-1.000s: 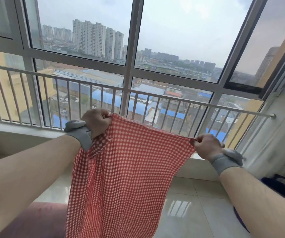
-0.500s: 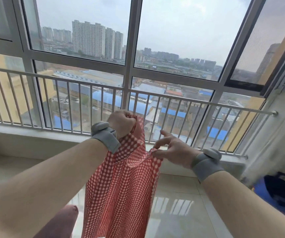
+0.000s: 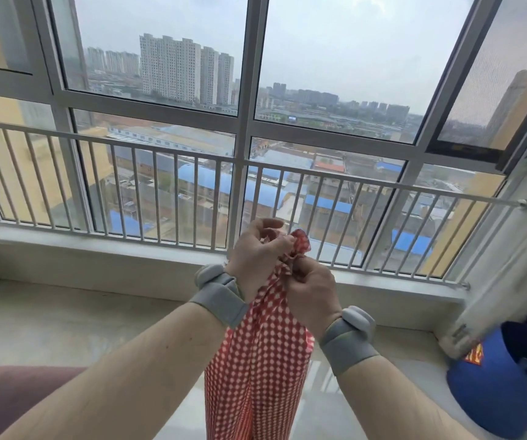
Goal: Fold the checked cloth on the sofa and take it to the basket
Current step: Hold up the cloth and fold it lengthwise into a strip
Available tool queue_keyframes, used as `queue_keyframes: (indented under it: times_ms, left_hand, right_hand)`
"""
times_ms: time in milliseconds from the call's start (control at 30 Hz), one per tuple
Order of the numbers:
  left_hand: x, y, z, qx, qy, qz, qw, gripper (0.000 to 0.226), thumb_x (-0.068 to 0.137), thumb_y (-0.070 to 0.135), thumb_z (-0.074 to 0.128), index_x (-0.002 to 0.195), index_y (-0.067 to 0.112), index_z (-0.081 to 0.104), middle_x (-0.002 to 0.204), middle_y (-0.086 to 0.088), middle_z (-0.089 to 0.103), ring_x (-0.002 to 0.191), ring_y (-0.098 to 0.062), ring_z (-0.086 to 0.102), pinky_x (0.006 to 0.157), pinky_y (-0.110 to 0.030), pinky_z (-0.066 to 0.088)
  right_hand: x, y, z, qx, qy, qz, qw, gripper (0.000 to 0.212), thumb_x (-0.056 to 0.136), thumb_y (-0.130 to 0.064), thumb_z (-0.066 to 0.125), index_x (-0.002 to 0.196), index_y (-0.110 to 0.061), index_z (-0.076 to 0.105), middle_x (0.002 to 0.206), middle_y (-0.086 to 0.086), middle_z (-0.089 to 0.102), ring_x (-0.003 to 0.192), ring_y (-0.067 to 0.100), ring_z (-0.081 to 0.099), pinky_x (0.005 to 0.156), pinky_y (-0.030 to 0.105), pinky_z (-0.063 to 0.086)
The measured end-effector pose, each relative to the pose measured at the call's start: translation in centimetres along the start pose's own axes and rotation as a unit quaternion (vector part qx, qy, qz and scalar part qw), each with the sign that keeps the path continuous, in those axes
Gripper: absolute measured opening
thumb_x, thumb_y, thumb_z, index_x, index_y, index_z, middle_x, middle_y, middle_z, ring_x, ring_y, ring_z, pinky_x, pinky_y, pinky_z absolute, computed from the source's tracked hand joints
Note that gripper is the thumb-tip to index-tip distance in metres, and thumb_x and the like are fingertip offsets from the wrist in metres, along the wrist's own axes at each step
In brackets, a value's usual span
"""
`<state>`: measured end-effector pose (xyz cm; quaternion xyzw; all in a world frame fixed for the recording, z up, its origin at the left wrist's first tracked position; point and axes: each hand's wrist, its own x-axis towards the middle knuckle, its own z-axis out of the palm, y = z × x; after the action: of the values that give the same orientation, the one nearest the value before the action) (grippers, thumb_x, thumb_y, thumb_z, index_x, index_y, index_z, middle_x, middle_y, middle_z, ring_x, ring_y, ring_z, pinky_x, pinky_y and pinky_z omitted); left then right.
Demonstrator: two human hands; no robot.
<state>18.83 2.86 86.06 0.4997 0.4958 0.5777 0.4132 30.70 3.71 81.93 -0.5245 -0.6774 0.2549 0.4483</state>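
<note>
Head view: checked cloth (image 3: 257,369) is pinched at top by left hand (image 3: 257,255) & right hand (image 3: 311,287), touching. Long axis hangs vertical below. Blue basket (image 3: 497,382) is sat low right, nearer right hand.

The cloth (image 3: 257,369) is hanging down in the middle of the scene, its top bunched between the two hands. The left hand (image 3: 257,254) is sitting just above and left of the right hand (image 3: 311,289), the two touching. The window (image 3: 243,122) and its railing (image 3: 160,185) are standing far behind them. The sofa (image 3: 8,398) is lying near on the left, the basket (image 3: 503,379) sitting on the floor (image 3: 65,331) at the right, below the window's right end.
</note>
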Motion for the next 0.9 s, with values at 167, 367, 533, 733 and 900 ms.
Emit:
queue_keyframes:
  times_ms: [167,367,533,733,900]
  left_hand:
    - [-0.9,-1.7,-1.3,-0.267,-0.07,-0.048,0.96,0.062,0.058,0.001,0.059,0.116,0.018,0.046,0.101,-0.007,0.05,0.087,-0.02,0.055,0.069,-0.032,0.05]
    - [-3.0,-2.6,-2.1,-0.226,-0.158,-0.111,0.955,0.046,0.068,0.003,0.061,0.113,-0.004,0.053,0.092,-0.016,0.062,0.081,-0.028,0.063,0.077,-0.04,0.054]
    - [-3.7,-3.6,-2.9,-0.228,-0.137,-0.111,0.958,0.026,0.073,0.016,0.073,0.097,0.006,0.07,0.092,-0.011,0.073,0.081,-0.024,0.07,0.07,-0.031,0.057]
    - [-3.7,-3.3,-3.6,-0.169,-0.107,-0.024,0.979,0.011,0.074,0.016,0.069,0.078,0.018,0.078,0.08,-0.002,0.075,0.075,-0.013,0.07,0.065,-0.022,0.054]
    - [-3.7,-2.5,-4.0,-0.127,-0.108,0.002,0.986,0.015,0.082,0.003,0.066,0.077,0.012,0.076,0.065,0.001,0.072,0.052,-0.006,0.064,0.045,-0.014,0.048]
  right_hand:
    - [-0.8,0.2,-1.0,0.072,0.045,0.037,0.996,0.01,0.084,-0.018,0.067,0.087,-0.013,0.076,0.08,0.002,0.075,0.076,0.024,0.068,0.074,0.048,0.055]
    - [-1.5,1.3,-2.7,0.091,0.045,0.049,0.994,0.006,0.083,-0.021,0.073,0.079,-0.023,0.075,0.077,-0.008,0.075,0.076,0.018,0.07,0.077,0.048,0.057]
    - [-2.2,1.8,-3.6,0.102,0.042,0.063,0.992,0.023,0.082,-0.022,0.074,0.068,-0.04,0.075,0.074,-0.015,0.075,0.069,0.006,0.07,0.075,0.041,0.059]
    - [-3.0,2.3,-4.4,0.135,0.016,0.09,0.987,0.024,0.085,-0.017,0.071,0.074,-0.038,0.077,0.078,-0.008,0.076,0.074,0.012,0.072,0.078,0.043,0.058]
    - [-3.3,2.5,-4.6,0.126,0.0,0.092,0.988,0.024,0.085,-0.015,0.071,0.072,-0.034,0.077,0.078,-0.006,0.077,0.074,0.013,0.072,0.078,0.043,0.058]
